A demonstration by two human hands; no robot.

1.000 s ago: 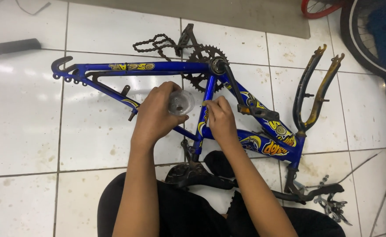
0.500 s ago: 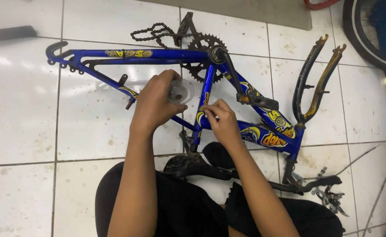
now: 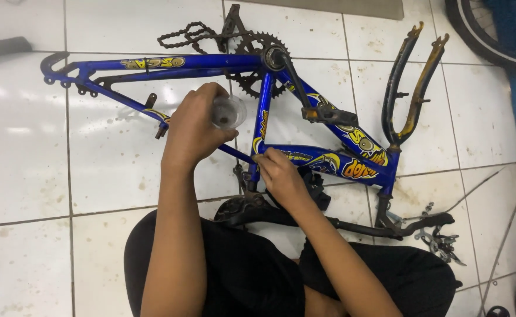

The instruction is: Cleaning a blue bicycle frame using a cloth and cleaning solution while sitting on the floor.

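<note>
While the frame lay flat on the tiled floor, both hands worked at its middle, near the seat tube.

Left hand: fingers curled round a small clear cup, held just above the frame; something dark sat in the cup's bottom, too small to name.

Right hand: fingertips pressed together against the lower tube, where it met the seat tube; whether they pinched a small part could not be told.

Frame: blue with yellow decals, stripped of wheels. Chainring and loose chain at the far side; one pedal lying across the down tube; fork, dark and yellowed, pointing away at the right.

Handlebar: black, lying between frame and knees, touching neither hand.

Saddle: black, close by the right wrist.

Wheel: part of a tyre at the upper right corner, well apart.

Step judged in hand: small-parts work at the frame joint, the cup serving as holder. The next move would seem to call for a fine fingertip grip by the right hand and a level, steady cup in the left, kept close to the joint.
</note>
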